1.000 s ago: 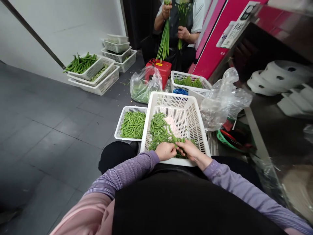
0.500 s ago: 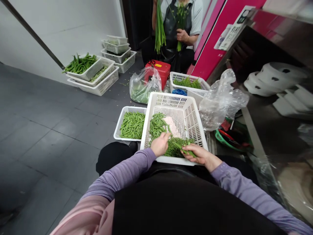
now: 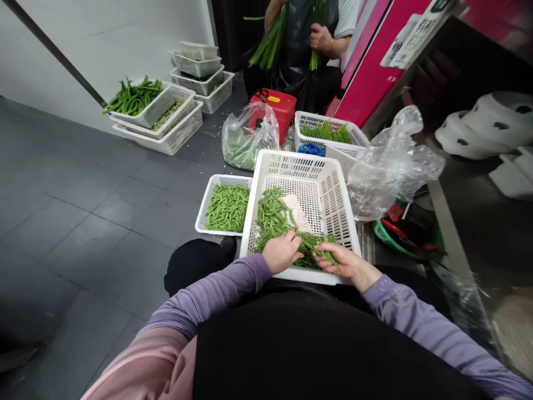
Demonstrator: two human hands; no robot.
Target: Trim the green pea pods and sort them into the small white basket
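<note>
In the large white plastic basket (image 3: 339, 211) across my lap lie flat green pea pods (image 3: 272, 211) on the left and a heap of thin green trimmings (image 3: 308, 258) near me. My right hand (image 3: 339, 260) is closed around a small bunch of pea pods, their ends pointing left. Over the trimmings, my left hand (image 3: 283, 251) pinches at the far end of that bunch, with thumb and forefinger close together. Exactly what lies between its fingertips is too small to make out. A smaller white basket (image 3: 202, 219) full of pods stands beside the large one, on the left.
Ahead, a co-worker's hand (image 3: 322, 39) holds long green stalks. A red box (image 3: 285, 105), a clear bag of greens (image 3: 241, 144) and a basket of cut greens (image 3: 360, 136) stand beyond. Stacked baskets (image 3: 183, 133) line the wall. A plastic bag (image 3: 387, 166) bulges at right.
My left hand has moved right and nearer, from the loose pods to the bunch in my right hand. The co-worker's stalks have swung lower. The view has shifted slightly.
</note>
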